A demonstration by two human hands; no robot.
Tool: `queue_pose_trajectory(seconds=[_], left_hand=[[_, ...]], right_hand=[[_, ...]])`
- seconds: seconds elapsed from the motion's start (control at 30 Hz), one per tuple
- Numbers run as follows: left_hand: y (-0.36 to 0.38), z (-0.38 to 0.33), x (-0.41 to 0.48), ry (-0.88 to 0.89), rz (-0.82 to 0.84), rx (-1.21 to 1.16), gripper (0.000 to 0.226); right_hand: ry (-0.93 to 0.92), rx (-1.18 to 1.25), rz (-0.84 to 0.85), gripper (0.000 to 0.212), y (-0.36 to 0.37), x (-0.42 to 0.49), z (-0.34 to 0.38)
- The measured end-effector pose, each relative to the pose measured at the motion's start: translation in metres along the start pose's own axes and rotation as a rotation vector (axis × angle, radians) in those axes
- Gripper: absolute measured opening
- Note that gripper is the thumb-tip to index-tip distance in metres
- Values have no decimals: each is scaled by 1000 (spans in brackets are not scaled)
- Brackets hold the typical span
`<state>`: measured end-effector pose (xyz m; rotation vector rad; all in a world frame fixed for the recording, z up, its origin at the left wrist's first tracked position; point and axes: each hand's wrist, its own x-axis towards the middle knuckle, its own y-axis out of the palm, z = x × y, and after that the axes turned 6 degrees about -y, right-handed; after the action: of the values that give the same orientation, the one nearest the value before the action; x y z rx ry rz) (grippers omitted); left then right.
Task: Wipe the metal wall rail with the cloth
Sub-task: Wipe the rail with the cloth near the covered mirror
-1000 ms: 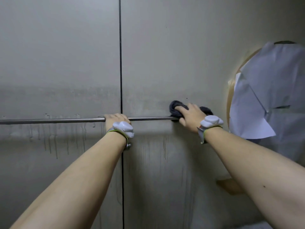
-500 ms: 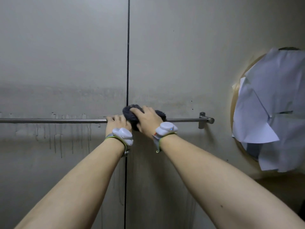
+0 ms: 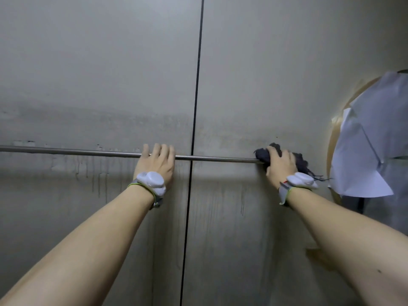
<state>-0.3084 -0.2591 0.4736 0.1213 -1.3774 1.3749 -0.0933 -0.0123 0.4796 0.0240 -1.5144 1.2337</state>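
A thin metal rail (image 3: 220, 159) runs level across the grey wall from the left edge to the right. My left hand (image 3: 155, 163) grips the rail just left of the dark vertical wall seam, fingers curled over the top. My right hand (image 3: 280, 167) presses a dark grey cloth (image 3: 263, 154) around the rail at its right end. The cloth bunches out on both sides of the hand, with loose threads hanging at the right. The rail's right bracket is hidden behind the hand and cloth. Both wrists wear white devices on straps.
The wall (image 3: 99, 85) is grey panels with a black vertical seam (image 3: 195, 107) and drip stains below the rail. At the right edge, white sheets of paper (image 3: 371, 140) cover a round, tan-rimmed fitting close to the cloth.
My right hand slid the cloth along the rail from beside my left hand out to the right end. My left hand kept its grip at the seam. The view shifted.
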Motion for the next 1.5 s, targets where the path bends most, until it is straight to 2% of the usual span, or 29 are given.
queue_pose_trajectory(seconds=[0.13, 0.33, 0.43, 0.6, 0.83, 1.0, 1.07, 1.23, 1.3, 1.4, 1.5], left_hand=[[13, 34, -9, -143, 56, -19, 46], [21, 48, -14, -95, 44, -55, 36], [25, 51, -15, -72, 60, -59, 39], [29, 50, -14, -75, 20, -94, 37], [35, 42, -11, -99, 68, -41, 51], [34, 44, -9, -98, 82, 3, 57], [36, 46, -9, -89, 91, -12, 56], [35, 39, -9, -132, 117, 18, 58], [34, 37, -8, -149, 129, 33, 61], [32, 35, -8, -150, 156, 36, 64], [31, 36, -6, -152, 143, 35, 64]], right_hand=[[-102, 46, -84, 60, 11, -14, 81], [-510, 209, -13, 55, 16, -40, 227], [-502, 252, -24, 48, 22, -46, 260], [-509, 134, -23, 45, 24, -33, 209], [32, 91, -148, 38, 15, -21, 101], [237, 242, -230, 32, 14, -14, 122], [198, 222, -234, 29, 17, -21, 154], [-355, 176, -118, 33, 25, -44, 220], [-450, 156, -80, 35, 21, -41, 214], [-378, 184, -84, 39, 18, -36, 177], [-107, 214, -122, 44, 12, -28, 133]])
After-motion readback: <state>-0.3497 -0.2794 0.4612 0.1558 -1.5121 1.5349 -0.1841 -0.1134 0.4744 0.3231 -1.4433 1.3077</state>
